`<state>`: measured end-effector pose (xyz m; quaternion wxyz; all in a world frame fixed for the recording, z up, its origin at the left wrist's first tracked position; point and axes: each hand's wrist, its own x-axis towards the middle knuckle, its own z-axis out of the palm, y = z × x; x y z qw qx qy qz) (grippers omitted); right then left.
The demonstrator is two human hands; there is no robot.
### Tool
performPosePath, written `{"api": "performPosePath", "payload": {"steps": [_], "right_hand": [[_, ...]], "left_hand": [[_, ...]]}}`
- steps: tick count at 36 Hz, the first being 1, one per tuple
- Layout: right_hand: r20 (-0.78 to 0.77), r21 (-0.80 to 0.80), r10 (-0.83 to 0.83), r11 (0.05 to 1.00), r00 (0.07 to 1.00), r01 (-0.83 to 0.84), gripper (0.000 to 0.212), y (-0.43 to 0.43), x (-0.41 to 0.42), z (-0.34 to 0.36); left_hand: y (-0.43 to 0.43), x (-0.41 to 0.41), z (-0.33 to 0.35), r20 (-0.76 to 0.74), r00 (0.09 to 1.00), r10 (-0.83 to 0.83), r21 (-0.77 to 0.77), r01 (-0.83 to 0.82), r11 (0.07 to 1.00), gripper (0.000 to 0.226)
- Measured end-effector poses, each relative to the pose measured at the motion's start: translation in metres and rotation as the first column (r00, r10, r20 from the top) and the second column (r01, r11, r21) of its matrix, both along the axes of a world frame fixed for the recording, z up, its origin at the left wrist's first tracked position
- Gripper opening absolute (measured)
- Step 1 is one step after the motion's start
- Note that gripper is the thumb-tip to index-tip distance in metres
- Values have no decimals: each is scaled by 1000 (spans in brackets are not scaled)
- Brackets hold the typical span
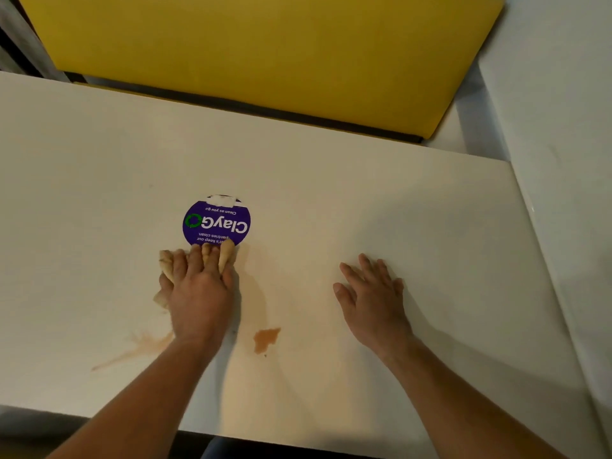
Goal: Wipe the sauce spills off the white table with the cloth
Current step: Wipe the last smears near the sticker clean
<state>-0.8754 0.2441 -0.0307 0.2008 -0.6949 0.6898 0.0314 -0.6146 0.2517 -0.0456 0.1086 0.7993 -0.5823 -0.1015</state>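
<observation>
My left hand (198, 293) presses a crumpled tan cloth (165, 265) flat on the white table (364, 200), fingers spread over it; the cloth's far tip touches the lower edge of a round purple sticker. An orange sauce patch (266, 338) lies just right of my left wrist. A thin orange smear (139, 347) streaks away to the left of that wrist. A faint orange film (281, 286) tints the table between my hands. My right hand (371, 293) rests palm down on the table, fingers apart, holding nothing.
The round purple "ClayGo" sticker (217, 221) sits on the table beyond the cloth. A yellow padded bench back (265, 54) runs along the table's far edge. A white ledge (563, 160) borders the right side. The near table edge crosses the bottom.
</observation>
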Motion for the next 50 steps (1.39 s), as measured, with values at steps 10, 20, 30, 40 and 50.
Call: {"api": "performPosePath", "payload": {"steps": [10,20,30,40,50], "right_hand": [[24,-25,-8,1000,1000,8,52,15,-11,-1],[40,-13,-50,999,998,51,49,19,14,3],[56,-1,-86,996,995,86,48,33,36,1],[71,-29,-159,986,985,162,47,33,49,1],[95,-25,-217,975,972,220,47,32,55,3]], "left_hand": [[26,-75,0,-18,943,-332,-52,331,942,49],[41,-37,-7,119,562,-818,-61,827,559,47],[4,65,-4,169,640,-750,-39,764,644,48],[30,5,2,17,949,-315,-79,315,946,50],[60,-30,-12,123,658,-743,-117,753,648,45]]}}
